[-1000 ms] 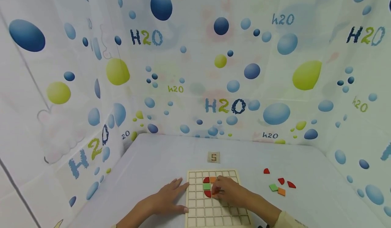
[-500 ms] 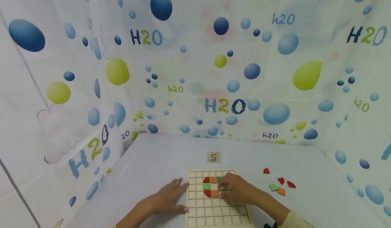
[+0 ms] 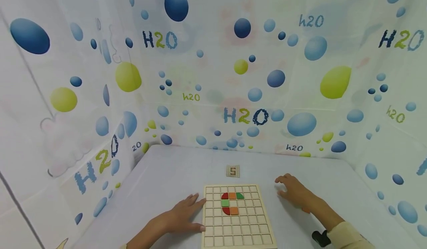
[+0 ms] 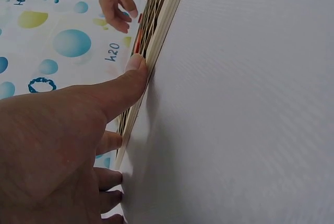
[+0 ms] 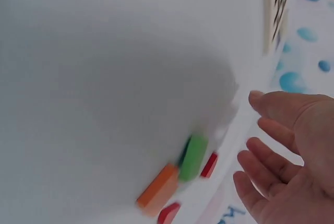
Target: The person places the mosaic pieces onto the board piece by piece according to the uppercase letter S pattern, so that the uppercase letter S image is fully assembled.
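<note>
A wooden grid board [image 3: 240,229] lies on the table, with a red quarter-round tile [image 3: 225,196], an orange square tile [image 3: 232,196], a green quarter-round tile [image 3: 240,196], a green square tile [image 3: 225,203], a second red quarter-round [image 3: 226,211] and a second orange square [image 3: 234,211] in its cells. Against the board's left edge rests my left hand [image 3: 183,216], its thumb touching the rim. My right hand [image 3: 293,192] hovers right of the board, fingers loosely bent, holding nothing. In the right wrist view, a green tile [image 5: 193,157] and an orange tile [image 5: 158,190] lie near it.
Two small red tiles [image 5: 209,165] also lie on the table by the right hand. Behind the board sits a little card [image 3: 232,171] with a grid figure. A bubble-printed curtain [image 3: 213,74] encloses the table. Something black [image 3: 321,238] shows by the right sleeve.
The right hand has left the board and moved right over the loose tiles, hiding most of them in the head view. The orange and green tiles it covered now show in the grid. Left hand unmoved.
</note>
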### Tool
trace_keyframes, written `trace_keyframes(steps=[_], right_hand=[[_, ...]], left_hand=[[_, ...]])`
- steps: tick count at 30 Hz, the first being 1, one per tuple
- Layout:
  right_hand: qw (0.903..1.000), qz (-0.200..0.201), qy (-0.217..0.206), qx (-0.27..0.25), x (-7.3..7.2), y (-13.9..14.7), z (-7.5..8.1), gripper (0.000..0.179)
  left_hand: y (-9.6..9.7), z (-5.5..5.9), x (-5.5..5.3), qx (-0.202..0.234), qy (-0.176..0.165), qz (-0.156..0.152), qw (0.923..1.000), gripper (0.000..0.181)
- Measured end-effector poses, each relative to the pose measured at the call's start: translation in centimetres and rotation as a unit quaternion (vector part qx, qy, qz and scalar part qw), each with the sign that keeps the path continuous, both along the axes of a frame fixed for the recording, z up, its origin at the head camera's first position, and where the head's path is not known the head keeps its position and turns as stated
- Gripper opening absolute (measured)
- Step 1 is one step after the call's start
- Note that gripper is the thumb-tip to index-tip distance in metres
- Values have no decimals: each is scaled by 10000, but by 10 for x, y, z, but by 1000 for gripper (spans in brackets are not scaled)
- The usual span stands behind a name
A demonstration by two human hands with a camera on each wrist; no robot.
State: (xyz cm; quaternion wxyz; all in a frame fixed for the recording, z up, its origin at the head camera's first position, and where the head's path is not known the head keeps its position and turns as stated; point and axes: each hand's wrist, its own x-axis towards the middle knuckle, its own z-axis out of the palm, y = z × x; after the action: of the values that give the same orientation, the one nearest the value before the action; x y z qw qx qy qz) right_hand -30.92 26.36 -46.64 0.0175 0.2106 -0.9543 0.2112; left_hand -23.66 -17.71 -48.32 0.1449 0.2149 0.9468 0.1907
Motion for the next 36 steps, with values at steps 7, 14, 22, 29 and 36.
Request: trace_keyframes(steps=[7,14,22,29,36], right_hand=[[9983,-404,-400,150,-8,25,-1,30],[9972,-550,-411,296,-12,26,-4,20],[9935,-937,-637,92,-12,27,-8,9],[9901,-1024,-955,-57,-11,28,-8,21],[9852,-953,-1425,-34,-11,27,-5,28]], left_hand=[[0,2,-1,15,-95,13,10000,94],[1,3,1,80,-120,68,9999,94],[1,5,1,46,-116,56,9999,94],[1,5,1,40,-110,95,9999,94],[1,4,1,32,-175,111,9998,93]])
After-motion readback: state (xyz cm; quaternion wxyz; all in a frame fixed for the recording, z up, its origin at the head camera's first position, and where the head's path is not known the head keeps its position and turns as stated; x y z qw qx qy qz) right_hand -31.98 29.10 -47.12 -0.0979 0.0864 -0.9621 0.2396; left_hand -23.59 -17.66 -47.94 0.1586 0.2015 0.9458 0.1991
